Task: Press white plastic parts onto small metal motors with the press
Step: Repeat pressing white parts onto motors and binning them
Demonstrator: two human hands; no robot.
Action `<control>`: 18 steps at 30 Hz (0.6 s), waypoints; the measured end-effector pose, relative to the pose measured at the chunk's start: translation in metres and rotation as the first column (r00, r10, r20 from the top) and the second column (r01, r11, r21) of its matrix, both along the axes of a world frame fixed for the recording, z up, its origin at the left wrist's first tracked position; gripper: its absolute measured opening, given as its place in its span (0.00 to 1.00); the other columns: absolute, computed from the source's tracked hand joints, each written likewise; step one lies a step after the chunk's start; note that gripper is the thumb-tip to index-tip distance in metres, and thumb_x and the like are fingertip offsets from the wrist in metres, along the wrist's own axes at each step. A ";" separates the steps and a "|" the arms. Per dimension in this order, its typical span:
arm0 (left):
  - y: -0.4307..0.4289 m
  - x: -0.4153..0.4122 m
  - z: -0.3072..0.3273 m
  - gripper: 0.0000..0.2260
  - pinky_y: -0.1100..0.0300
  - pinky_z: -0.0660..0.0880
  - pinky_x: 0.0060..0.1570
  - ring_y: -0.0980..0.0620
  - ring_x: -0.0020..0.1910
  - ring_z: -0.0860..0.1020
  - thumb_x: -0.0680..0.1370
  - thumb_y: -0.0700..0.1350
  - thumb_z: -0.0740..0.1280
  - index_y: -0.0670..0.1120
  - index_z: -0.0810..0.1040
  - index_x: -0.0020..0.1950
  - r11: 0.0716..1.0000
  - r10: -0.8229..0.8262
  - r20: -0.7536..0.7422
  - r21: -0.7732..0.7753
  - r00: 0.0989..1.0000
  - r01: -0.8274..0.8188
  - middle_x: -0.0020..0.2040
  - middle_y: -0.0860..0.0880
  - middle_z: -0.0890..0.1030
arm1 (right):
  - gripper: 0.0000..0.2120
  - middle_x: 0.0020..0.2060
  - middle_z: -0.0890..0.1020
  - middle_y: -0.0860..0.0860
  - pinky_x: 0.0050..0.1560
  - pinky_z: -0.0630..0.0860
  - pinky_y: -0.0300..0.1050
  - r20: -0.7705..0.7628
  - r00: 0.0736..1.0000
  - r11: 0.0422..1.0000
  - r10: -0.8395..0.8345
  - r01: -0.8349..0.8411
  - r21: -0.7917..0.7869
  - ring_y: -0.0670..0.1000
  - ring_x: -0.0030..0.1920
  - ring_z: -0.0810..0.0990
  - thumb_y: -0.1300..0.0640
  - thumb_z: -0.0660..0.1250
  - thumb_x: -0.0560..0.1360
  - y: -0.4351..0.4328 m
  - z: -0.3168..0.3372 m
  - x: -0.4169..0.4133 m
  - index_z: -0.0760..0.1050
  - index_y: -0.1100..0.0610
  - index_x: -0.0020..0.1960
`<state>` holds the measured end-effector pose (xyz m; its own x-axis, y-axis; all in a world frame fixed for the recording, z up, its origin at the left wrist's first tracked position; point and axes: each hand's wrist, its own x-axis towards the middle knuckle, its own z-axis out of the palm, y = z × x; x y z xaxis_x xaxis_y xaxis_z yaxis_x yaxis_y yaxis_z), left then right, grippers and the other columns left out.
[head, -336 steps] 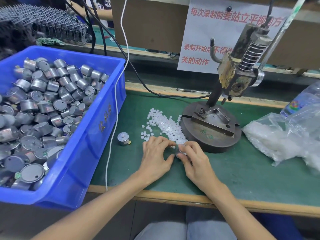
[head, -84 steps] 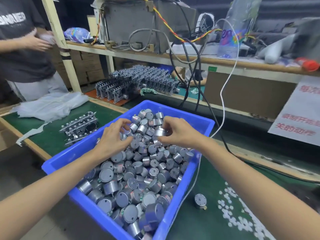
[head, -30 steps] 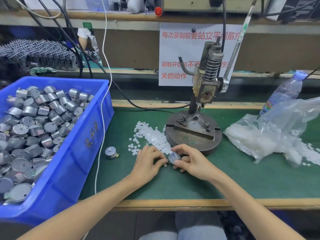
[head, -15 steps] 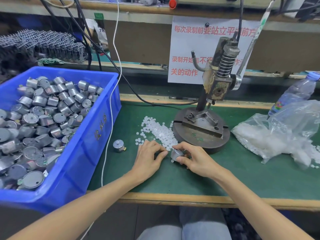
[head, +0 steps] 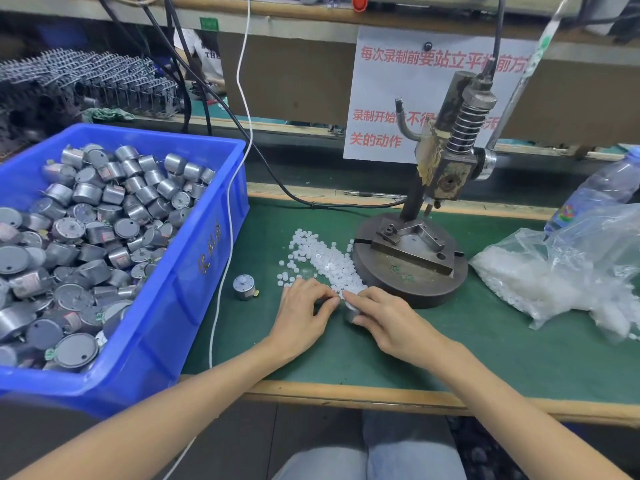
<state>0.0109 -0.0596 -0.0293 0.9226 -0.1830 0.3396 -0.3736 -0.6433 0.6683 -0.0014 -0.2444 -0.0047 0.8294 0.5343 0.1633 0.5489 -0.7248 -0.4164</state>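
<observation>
My right hand [head: 384,317] holds a small metal motor [head: 350,314] against the green mat, mostly hidden under the fingers. My left hand [head: 304,310] meets it from the left, fingertips pinched together at the motor's top, at the near edge of a pile of small white plastic parts [head: 325,261]. Whether a white part is in the pinch is too small to tell. The hand press [head: 446,161] stands just behind on its round iron base [head: 408,275], with its lever raised. A second motor [head: 243,287] stands alone on the mat.
A blue bin [head: 194,258] heaped with motors fills the left. A clear bag of white parts [head: 561,271] and a water bottle [head: 602,188] lie at the right. A white cable [head: 225,244] hangs along the bin. The wooden table edge [head: 381,396] runs in front.
Earlier both hands were in the blue bin; since then the right hand has brought a motor to the mat. Over the last half second the left fingertips closed in onto the motor's top.
</observation>
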 end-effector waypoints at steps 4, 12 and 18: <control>0.001 -0.001 0.001 0.05 0.61 0.61 0.49 0.56 0.41 0.67 0.77 0.45 0.66 0.47 0.80 0.45 1.000 -0.018 -0.009 -0.006 1.000 0.018 0.38 0.57 0.73 | 0.20 0.56 0.75 0.61 0.47 0.76 0.55 0.096 0.995 0.997 0.012 -0.005 -0.076 0.64 0.46 0.77 0.61 0.62 0.79 0.004 -0.002 -0.011 0.68 0.58 0.71; 0.000 0.000 0.002 0.05 0.63 0.58 0.46 0.57 0.41 0.67 0.77 0.45 0.66 0.48 0.81 0.44 1.000 -0.026 -0.003 -0.010 1.000 0.026 0.36 0.59 0.71 | 0.21 0.57 0.76 0.62 0.49 0.77 0.51 0.117 0.993 0.998 -0.033 0.027 0.050 0.61 0.48 0.78 0.66 0.62 0.77 0.008 -0.013 -0.016 0.69 0.60 0.70; -0.003 -0.003 0.007 0.10 0.63 0.61 0.51 0.64 0.45 0.68 0.75 0.38 0.64 0.49 0.77 0.52 0.994 -0.105 0.003 -0.007 0.994 0.105 0.43 0.61 0.74 | 0.16 0.45 0.79 0.51 0.45 0.71 0.31 -0.207 0.953 0.887 -0.220 0.284 0.363 0.42 0.40 0.77 0.64 0.64 0.78 0.010 -0.008 -0.010 0.73 0.61 0.65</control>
<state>0.0082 -0.0629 -0.0224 0.8976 -0.2763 0.3435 -0.4404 -0.5954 0.6720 -0.0115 -0.2347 -0.0128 0.9593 0.2254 0.1704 0.2740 -0.5953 -0.7553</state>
